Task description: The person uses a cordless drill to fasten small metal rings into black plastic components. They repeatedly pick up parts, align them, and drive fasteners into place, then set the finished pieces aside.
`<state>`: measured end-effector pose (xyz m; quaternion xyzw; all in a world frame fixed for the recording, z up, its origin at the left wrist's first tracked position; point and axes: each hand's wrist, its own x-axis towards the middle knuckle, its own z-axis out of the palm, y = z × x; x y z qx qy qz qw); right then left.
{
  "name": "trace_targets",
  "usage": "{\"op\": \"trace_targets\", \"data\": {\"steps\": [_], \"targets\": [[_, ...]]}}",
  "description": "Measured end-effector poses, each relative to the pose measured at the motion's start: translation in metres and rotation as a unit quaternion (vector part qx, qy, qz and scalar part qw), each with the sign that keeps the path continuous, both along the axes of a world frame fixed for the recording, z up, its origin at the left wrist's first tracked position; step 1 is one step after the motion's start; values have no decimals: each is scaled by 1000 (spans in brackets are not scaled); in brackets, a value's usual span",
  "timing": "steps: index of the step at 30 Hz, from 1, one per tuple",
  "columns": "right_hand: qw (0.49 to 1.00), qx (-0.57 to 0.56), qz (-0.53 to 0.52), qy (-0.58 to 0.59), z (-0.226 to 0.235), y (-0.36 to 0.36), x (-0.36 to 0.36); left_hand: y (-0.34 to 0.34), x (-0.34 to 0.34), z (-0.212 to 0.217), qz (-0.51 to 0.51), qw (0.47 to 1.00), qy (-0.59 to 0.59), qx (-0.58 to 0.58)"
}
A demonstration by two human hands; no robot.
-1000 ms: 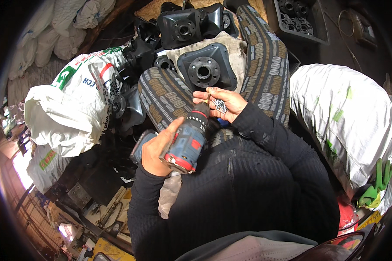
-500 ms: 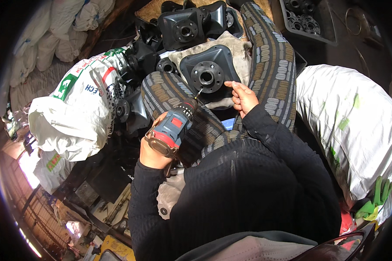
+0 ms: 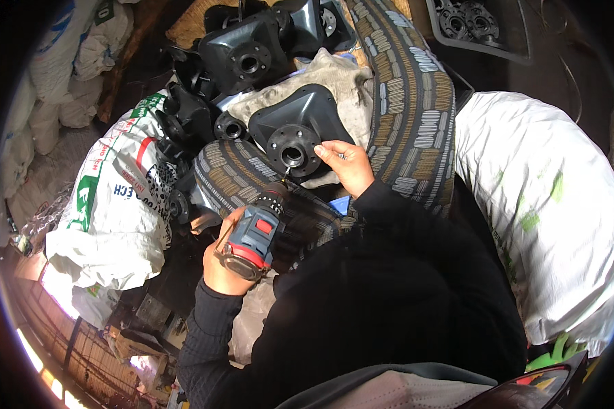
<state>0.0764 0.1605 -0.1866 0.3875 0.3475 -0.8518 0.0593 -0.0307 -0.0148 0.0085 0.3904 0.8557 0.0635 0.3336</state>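
Note:
My left hand is wrapped round a grey and red cordless drill. The drill's bit points up at the lower rim of a black metal flanged housing, whose round flange has a large centre bore and several small holes. Whether the bit sits in a hole is too small to tell. At the flange's right rim my right hand pinches the edge between thumb and fingers. The housing rests on a dirty beige cloth between my patterned trouser legs.
Several similar black housings are piled at the far left. A dark crate with round black parts stands at the far right. Large white sacks flank me, one left sack and one right sack.
The view has shifted, so the housing and both hands appear further left. The drill is more upright with its bit close to the flange's lower rim. My right fingers now overlap the flange's edge.

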Motion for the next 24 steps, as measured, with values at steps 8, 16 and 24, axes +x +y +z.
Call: {"op": "trace_targets", "data": {"steps": [8, 16, 24], "targets": [[982, 154, 107, -18, 0, 8, -1, 9, 3, -4, 176, 977, -108, -56], [984, 153, 86, -1, -3, 3, 1, -1, 2, -15, 96, 992, -79, -24], [998, -16, 53, -26, -2, 16, 17, -6, 17, 2, 77, 992, -14, 103]]}}
